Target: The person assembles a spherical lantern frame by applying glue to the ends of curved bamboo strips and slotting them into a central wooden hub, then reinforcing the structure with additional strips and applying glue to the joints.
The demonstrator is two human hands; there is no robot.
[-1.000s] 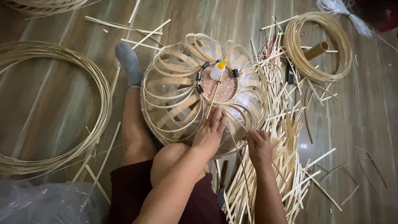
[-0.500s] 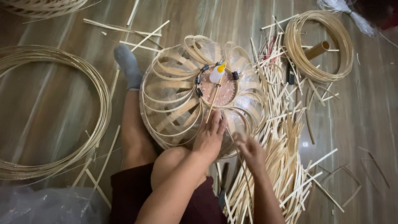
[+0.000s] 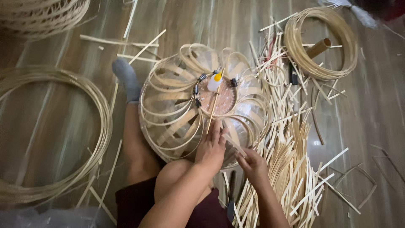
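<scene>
Seated on the wooden floor (image 3: 55, 114), one leg stretched out, grey sock (image 3: 126, 78) at the far end. The bamboo lantern frame (image 3: 202, 105) sits between my knee and that foot, a dome of looped flat strips around a round woven centre. A small glue bottle (image 3: 214, 80) with a yellow cap stands on the centre; black clips (image 3: 197, 89) bite the rim beside it.

My left hand (image 3: 211, 147) lies flat on the near side of the frame, fingers spread and pressing on the strips, grip open, nothing held. A thin bamboo stick (image 3: 212, 110) runs from the centre down to these fingers.

My right hand (image 3: 252, 164) sits just right of the left, at the frame's lower edge. Its grip is closed, pinching a flat bamboo strip (image 3: 233, 144) that slants up-left against the frame.

To the right, a loose heap of bamboo slivers (image 3: 291, 156) fans across the floor. Beyond it, a small coil of split bamboo (image 3: 320, 42) with a short bamboo tube (image 3: 318, 47) lying inside. Far left, a large coil of bamboo hoops (image 3: 95, 126).
</scene>
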